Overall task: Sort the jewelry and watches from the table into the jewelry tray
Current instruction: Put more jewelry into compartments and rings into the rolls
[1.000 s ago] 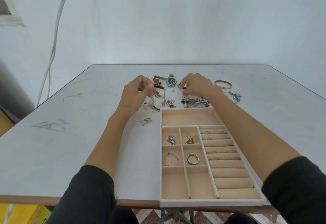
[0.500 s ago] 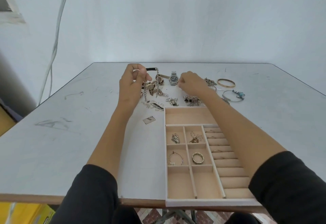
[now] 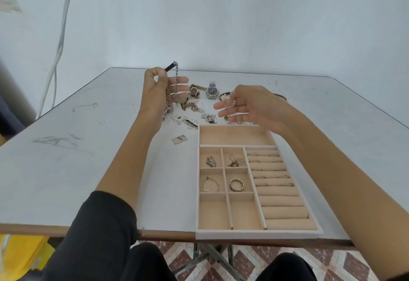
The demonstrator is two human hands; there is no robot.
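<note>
My left hand [image 3: 158,91] is raised above the table and pinches a chain with a black end [image 3: 175,81], which dangles down past its fingers. My right hand [image 3: 247,105] hovers palm-up over the pile with a small silver piece [image 3: 230,103] lying on its straight fingers. Loose jewelry [image 3: 199,112] is scattered behind the beige jewelry tray [image 3: 256,233]. Two watches lie further back, a brown one [image 3: 194,91] and a steel one [image 3: 212,91]. The tray's small compartments hold earrings, a hoop [image 3: 209,185] and a ring [image 3: 236,185]; several rings sit in the roll slots.
A small flat card [image 3: 179,139] lies left of the tray. The grey table [image 3: 66,159] ends close to my body, and the tray's front rim meets that edge. White cables [image 3: 59,37] hang on the wall at left.
My left hand has lifted the chain clear of the pile. My right hand rose from the pile and turned palm-up with a small silver piece on its fingers.
</note>
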